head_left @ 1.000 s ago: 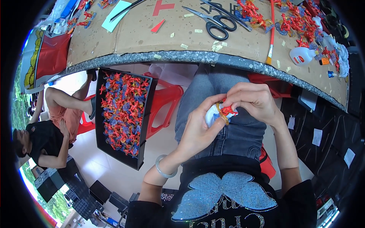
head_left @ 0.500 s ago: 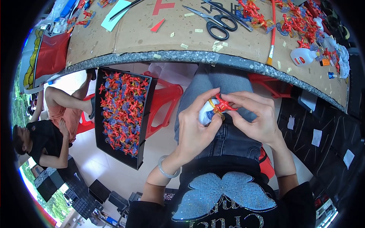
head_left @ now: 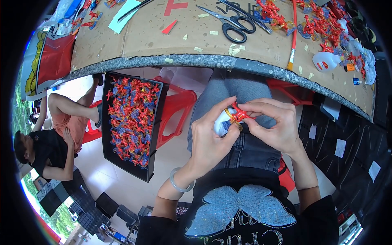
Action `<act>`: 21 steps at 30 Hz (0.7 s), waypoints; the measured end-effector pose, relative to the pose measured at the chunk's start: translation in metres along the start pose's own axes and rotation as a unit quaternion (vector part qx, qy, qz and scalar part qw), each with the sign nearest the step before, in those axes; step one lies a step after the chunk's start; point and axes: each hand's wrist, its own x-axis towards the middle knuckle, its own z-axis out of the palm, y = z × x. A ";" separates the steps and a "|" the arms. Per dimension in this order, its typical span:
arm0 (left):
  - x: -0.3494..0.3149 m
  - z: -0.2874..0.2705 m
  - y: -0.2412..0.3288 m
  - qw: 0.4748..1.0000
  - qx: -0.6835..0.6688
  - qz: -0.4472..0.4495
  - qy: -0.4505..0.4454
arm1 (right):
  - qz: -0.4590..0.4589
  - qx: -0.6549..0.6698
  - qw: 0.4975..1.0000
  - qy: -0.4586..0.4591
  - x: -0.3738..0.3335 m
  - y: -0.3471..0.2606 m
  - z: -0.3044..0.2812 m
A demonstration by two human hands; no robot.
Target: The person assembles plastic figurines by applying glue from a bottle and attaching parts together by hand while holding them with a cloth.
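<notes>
Above my lap, a small red figurine [head_left: 238, 113] with yellow and blue parts is held between my two hands. My left hand [head_left: 210, 132] is closed round its blue and yellow lower part, together with something white [head_left: 221, 123] that looks like a cloth or tissue. The thumb and fingers of my right hand [head_left: 275, 122] pinch the red part from the other side. Fingers hide some of the figurine. At my left, a black tray [head_left: 151, 163] is filled with many similar red, blue and yellow figurines [head_left: 132, 118].
Ahead is a cardboard-covered table [head_left: 151, 43] with a stone edge. On it lie scissors [head_left: 234, 28], a red-handled brush [head_left: 292, 45], a small white bottle [head_left: 325, 61] and piled figurines [head_left: 322, 28]. A red stool [head_left: 177, 108] stands beside the tray. Another person [head_left: 53, 147] sits farther left.
The red figurine has turned slightly between my fingers. Both hands keep nearly the same place and grip.
</notes>
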 end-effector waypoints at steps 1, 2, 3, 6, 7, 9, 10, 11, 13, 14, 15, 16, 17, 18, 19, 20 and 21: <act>0.000 0.000 0.000 1.000 -0.002 -0.010 -0.003 | -0.001 0.001 1.000 0.002 0.000 0.000 0.000; 0.000 0.000 0.000 1.000 -0.002 -0.010 -0.003 | -0.002 0.002 1.000 0.004 0.000 0.000 0.001; 0.000 0.000 0.000 1.000 -0.006 -0.012 0.000 | -0.002 0.002 1.000 0.004 0.000 0.000 0.001; 0.001 -0.001 0.005 0.999 -0.011 -0.038 -0.006 | 0.006 -0.001 1.000 0.006 0.000 -0.001 0.001; 0.001 -0.002 0.007 0.998 -0.013 -0.062 -0.013 | 0.006 -0.005 1.000 0.007 0.000 -0.001 0.001; 0.001 -0.002 0.005 0.998 -0.020 -0.066 -0.016 | 0.007 -0.010 1.000 0.008 0.001 -0.002 0.002; 0.001 -0.003 0.004 0.997 -0.027 -0.070 -0.019 | 0.003 -0.017 1.000 0.007 0.001 -0.004 0.002; 0.001 -0.003 0.004 0.997 -0.027 -0.069 -0.019 | 0.000 -0.024 1.000 0.006 0.001 -0.004 0.002; 0.000 -0.002 0.004 0.998 -0.029 -0.055 -0.010 | -0.014 -0.036 0.999 0.011 0.001 -0.005 0.002; 0.000 -0.001 0.005 0.998 -0.029 -0.055 -0.011 | -0.028 -0.048 0.998 0.014 0.001 -0.005 0.003; 0.000 -0.001 0.006 0.998 -0.035 -0.055 -0.007 | -0.028 -0.048 0.998 0.014 0.001 -0.005 0.003; 0.000 -0.001 0.006 0.998 -0.041 -0.055 -0.003 | -0.044 -0.062 0.997 0.020 0.001 -0.005 0.004; -0.001 0.000 0.006 0.998 -0.041 -0.055 -0.002 | -0.060 -0.076 0.995 0.025 0.001 -0.005 0.005; -0.001 0.001 0.006 0.998 -0.033 -0.047 0.006 | -0.060 -0.076 0.995 0.025 0.001 -0.005 0.005; -0.001 0.001 0.005 0.999 -0.025 -0.038 0.014 | -0.066 -0.078 0.994 0.027 0.001 -0.006 0.006; -0.002 0.000 0.007 0.999 -0.025 -0.038 0.014 | -0.071 -0.081 0.994 0.029 0.001 -0.006 0.006; -0.001 0.000 0.010 0.999 0.000 -0.028 0.017 | -0.071 -0.081 0.994 0.029 0.001 -0.006 0.006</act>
